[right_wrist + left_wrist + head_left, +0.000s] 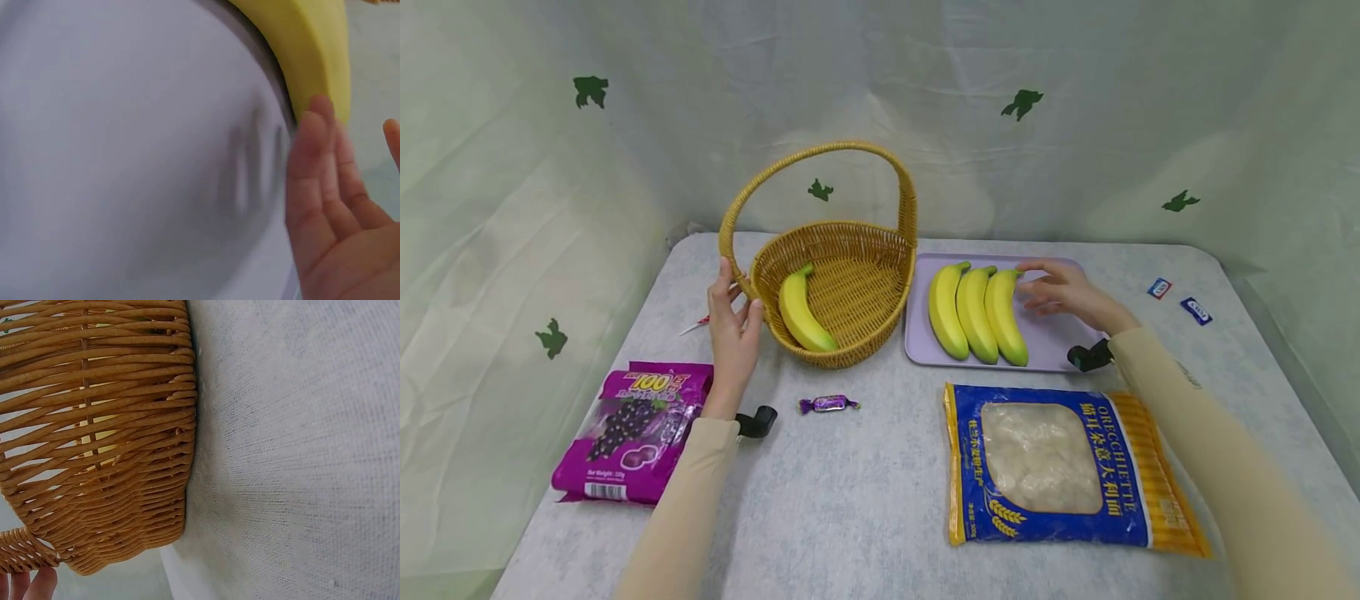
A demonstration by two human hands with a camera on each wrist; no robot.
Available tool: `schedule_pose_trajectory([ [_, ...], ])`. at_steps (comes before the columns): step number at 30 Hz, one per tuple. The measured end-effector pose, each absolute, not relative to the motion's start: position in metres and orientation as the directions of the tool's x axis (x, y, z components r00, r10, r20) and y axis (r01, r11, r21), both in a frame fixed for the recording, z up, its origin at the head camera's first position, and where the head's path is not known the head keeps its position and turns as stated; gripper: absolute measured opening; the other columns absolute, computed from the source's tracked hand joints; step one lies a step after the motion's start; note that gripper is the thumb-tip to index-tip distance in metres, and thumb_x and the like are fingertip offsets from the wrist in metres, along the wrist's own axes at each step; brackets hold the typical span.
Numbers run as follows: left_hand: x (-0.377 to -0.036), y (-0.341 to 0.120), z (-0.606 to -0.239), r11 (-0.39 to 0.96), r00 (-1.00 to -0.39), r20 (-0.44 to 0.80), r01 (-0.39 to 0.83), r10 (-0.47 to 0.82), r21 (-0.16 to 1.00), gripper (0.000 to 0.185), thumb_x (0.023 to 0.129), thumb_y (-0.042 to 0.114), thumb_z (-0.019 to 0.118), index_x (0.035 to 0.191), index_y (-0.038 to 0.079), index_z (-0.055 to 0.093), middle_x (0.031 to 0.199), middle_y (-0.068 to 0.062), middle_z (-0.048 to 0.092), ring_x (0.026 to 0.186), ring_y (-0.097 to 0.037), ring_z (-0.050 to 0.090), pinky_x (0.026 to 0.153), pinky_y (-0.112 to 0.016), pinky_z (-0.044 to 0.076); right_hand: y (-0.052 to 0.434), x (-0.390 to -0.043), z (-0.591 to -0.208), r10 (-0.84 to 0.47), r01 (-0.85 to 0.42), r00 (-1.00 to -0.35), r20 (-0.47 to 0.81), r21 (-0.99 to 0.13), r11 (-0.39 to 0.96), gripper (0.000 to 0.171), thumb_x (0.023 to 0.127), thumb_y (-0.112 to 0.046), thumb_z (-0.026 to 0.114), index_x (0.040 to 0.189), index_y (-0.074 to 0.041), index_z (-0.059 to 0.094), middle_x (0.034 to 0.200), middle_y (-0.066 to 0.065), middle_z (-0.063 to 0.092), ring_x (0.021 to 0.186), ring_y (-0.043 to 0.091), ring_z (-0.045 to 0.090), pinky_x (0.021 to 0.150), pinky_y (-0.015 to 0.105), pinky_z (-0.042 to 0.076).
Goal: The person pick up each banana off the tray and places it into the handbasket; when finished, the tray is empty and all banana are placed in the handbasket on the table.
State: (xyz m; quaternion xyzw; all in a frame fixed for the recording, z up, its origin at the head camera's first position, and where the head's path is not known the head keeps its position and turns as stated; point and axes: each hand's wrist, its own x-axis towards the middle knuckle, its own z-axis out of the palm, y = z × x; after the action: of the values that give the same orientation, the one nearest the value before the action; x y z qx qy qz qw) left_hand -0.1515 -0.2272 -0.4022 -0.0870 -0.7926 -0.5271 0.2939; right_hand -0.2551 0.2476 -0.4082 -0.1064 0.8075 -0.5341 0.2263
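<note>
Head view: we saw one banana (803, 310) in basket (880, 250), three bananas (976, 312) left on tray (1052, 342). Left hand (732, 333) steadied rim, fingers straight; right hand (1063, 293) relaxed, empty, touching nearest banana.

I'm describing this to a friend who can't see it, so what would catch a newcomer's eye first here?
Probably the wicker basket mid-table, with one banana inside and the left hand against its rim. Right beside it, three bananas lie on a lilac tray, the right hand open at the nearest one. In front lie a blue pasta bag and a purple candy bag.
</note>
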Motion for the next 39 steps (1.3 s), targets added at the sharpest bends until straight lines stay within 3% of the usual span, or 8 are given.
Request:
schedule_pose_trajectory([
  [7,-0.157,-0.233,-0.411,0.442,-0.810,0.560,0.443,-0.176,0.780,0.063,0.098,-0.001,0.047,0.152,0.016,0.019,0.136,-0.020,0.034,0.127,-0.031,0.038,0.101,-0.049,0.041,0.242,-0.250,-0.411,-0.521,0.026,-0.784,-0.338,-0.856,0.517,0.067,0.097,-0.027,0.055,0.153,-0.016,0.020,0.138,0.030,0.041,0.102,0.037,0.059,0.088,0.050,0.050],
  [11,-0.157,-0.233,-0.411,0.446,-0.803,0.570,0.452,-0.173,0.773,0.063,0.098,0.002,0.047,0.152,0.018,0.019,0.135,-0.019,0.035,0.126,-0.030,0.039,0.099,-0.050,0.042,0.236,-0.246,-0.411,-0.543,0.006,-0.768,-0.341,-0.851,0.525,0.070,0.096,-0.027,0.058,0.153,-0.017,0.019,0.135,0.031,0.040,0.099,0.033,0.060,0.086,0.047,0.052],
  [19,-0.158,-0.232,-0.410,0.450,-0.800,0.574,0.455,-0.172,0.768,0.063,0.097,-0.003,0.047,0.151,0.013,0.019,0.136,-0.022,0.034,0.126,-0.037,0.039,0.098,-0.054,0.041,0.219,-0.245,-0.414,-0.481,-0.052,-0.815,-0.324,-0.785,0.617,0.072,0.092,-0.030,0.064,0.151,-0.015,0.025,0.126,0.029,0.040,0.090,0.029,0.056,0.078,0.038,0.053],
  [26,-0.158,-0.230,-0.410,0.443,-0.804,0.570,0.454,-0.172,0.773,0.062,0.095,-0.009,0.045,0.149,0.006,0.017,0.136,-0.028,0.031,0.125,-0.042,0.037,0.097,-0.060,0.039,0.212,-0.242,-0.412,-0.442,-0.077,-0.848,-0.291,-0.760,0.646,0.066,0.091,-0.022,0.066,0.146,-0.011,0.032,0.123,0.027,0.042,0.085,0.029,0.053,0.073,0.036,0.050],
  [31,-0.157,-0.231,-0.410,0.439,-0.810,0.558,0.442,-0.180,0.782,0.062,0.097,-0.003,0.046,0.150,0.010,0.018,0.138,-0.022,0.032,0.126,-0.036,0.038,0.098,-0.056,0.040,0.212,-0.237,-0.405,-0.446,-0.078,-0.857,-0.257,-0.791,0.607,0.065,0.090,-0.018,0.066,0.144,-0.010,0.032,0.120,0.027,0.040,0.085,0.029,0.052,0.073,0.038,0.051],
  [39,-0.158,-0.233,-0.412,0.458,-0.809,0.564,0.442,-0.167,0.771,0.062,0.098,0.000,0.046,0.151,0.014,0.018,0.140,-0.018,0.031,0.126,-0.030,0.039,0.099,-0.051,0.041,0.211,-0.235,-0.395,-0.461,-0.014,-0.852,-0.248,-0.869,0.494,0.069,0.091,-0.020,0.065,0.148,-0.015,0.027,0.129,0.026,0.030,0.101,0.034,0.048,0.076,0.036,0.053],
])
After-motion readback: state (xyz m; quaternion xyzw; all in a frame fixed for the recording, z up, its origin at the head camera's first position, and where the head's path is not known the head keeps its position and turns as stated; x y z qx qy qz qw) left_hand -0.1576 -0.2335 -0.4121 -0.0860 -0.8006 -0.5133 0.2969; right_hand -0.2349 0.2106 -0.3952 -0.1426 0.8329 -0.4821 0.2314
